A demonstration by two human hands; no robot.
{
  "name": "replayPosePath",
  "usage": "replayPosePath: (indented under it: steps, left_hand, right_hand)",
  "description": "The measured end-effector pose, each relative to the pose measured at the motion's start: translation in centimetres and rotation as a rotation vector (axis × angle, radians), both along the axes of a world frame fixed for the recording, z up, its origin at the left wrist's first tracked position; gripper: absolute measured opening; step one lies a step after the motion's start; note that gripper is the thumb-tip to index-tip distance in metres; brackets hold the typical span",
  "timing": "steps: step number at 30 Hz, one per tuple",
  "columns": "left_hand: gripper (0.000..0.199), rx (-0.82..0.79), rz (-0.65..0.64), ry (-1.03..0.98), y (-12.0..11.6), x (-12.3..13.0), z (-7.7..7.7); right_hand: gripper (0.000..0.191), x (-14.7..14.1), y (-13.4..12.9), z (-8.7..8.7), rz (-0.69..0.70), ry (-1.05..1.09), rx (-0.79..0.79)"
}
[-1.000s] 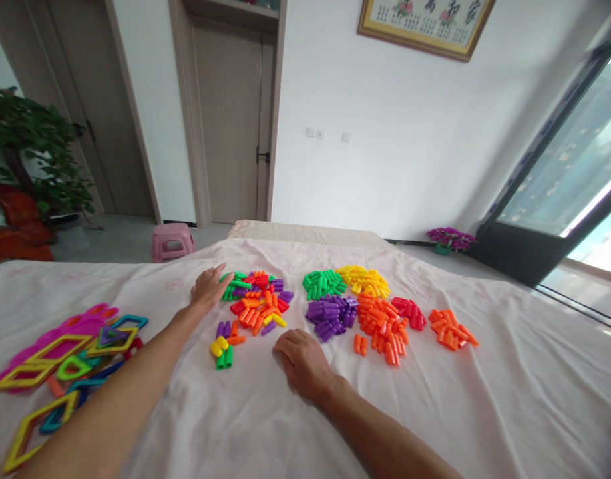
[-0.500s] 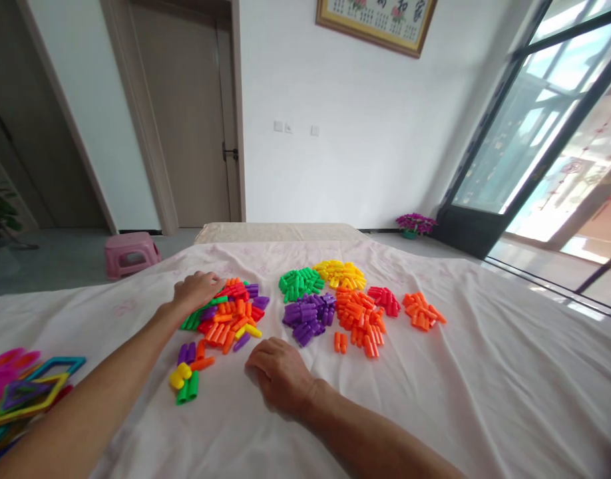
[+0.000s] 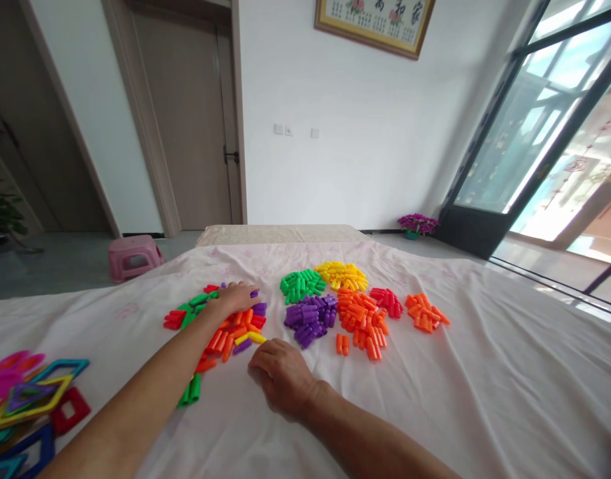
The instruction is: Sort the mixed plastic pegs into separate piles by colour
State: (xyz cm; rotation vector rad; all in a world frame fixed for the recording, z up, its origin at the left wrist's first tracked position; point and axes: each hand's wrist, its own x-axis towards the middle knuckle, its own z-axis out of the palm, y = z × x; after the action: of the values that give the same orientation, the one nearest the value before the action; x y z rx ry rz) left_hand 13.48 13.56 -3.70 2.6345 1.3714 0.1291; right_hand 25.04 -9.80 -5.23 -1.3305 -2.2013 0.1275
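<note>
My left hand [image 3: 234,297] reaches over the far right part of a mixed pile of small plastic tube-shaped pieces [image 3: 234,330], coloured red, orange, green, purple and yellow. Its fingers are stretched out, with a purple piece [image 3: 254,293] at the fingertips. Red pieces [image 3: 174,320] and green pieces [image 3: 190,310] lie left of that wrist. My right hand [image 3: 281,374] rests closed on the cloth, just right of a yellow piece [image 3: 257,338], and shows nothing in its fingers. My left forearm covers part of the pile's near side, where green pieces [image 3: 190,391] show.
Sorted by colour, green [image 3: 301,285], yellow [image 3: 343,275], purple [image 3: 310,319], orange [image 3: 360,316] and red [image 3: 387,302] heaps sit right of centre. Another orange group [image 3: 426,313] lies farther right. Flat coloured frames [image 3: 36,399] are at the left. A pink stool [image 3: 134,256] stands beyond the bed-like surface.
My left hand has moved right across the pile, from its left end to its far right part. Red pieces now show at the pile's left end. My right hand stays put.
</note>
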Motion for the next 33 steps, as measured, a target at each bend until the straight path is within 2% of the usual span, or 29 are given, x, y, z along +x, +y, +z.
replayPosePath:
  steps: [5, 9, 12, 15, 18, 21, 23, 26, 28, 30, 33]
  left_hand:
    - [0.051, -0.031, -0.115, 0.035, -2.3, -2.6, 0.6]
    - [0.053, -0.026, -0.164, 0.040, -4.1, -3.2, 1.2]
    - [0.057, -0.009, -0.257, 0.020, -5.8, -2.7, 1.4]
    - [0.052, 0.008, -0.389, 0.006, -7.7, -2.3, 1.4]
    - [0.044, 0.028, -0.411, -0.049, -9.1, -2.7, 1.8]
    - [0.042, -0.038, -0.396, -0.155, -9.4, -4.3, 2.6]
    - [0.045, -0.044, -0.330, -0.285, -9.1, -6.1, 2.9]
    - [0.047, 0.146, -0.097, -0.477, -8.0, -9.6, 2.1]
    - [0.047, 0.298, 0.105, -0.583, -7.3, -12.1, 0.6]
    - [0.050, 0.372, 0.306, -0.650, -6.8, -14.3, -1.3]
    - [0.057, 0.282, 0.498, -0.706, -6.4, -16.3, -3.8]
  right_hand:
    - [0.015, 0.0, 0.0, -0.1, 0.025, -0.019, 0.032]
    - [0.022, 0.1, 0.0, -0.3, 0.015, 0.056, 0.101]
    - [0.026, 0.3, 0.0, -0.5, -0.069, 0.192, 0.178]
    - [0.023, 0.6, 0.2, -0.5, -0.165, 0.325, 0.225]
    - [0.024, 0.8, 0.3, -0.5, -0.198, 0.370, 0.228]
    - [0.027, 0.9, 0.4, -0.6, -0.210, 0.326, 0.196]
    - [0.030, 0.9, 0.5, -0.7, -0.222, 0.277, 0.163]
    - [0.034, 0.8, 0.7, -0.8, -0.230, 0.216, 0.121]
    - [0.035, 0.9, 0.8, -0.7, -0.227, 0.192, 0.114]
    - [0.034, 0.9, 0.8, -0.7, -0.219, 0.181, 0.120]
    - [0.035, 0.8, 0.9, -0.6, -0.216, 0.182, 0.125]
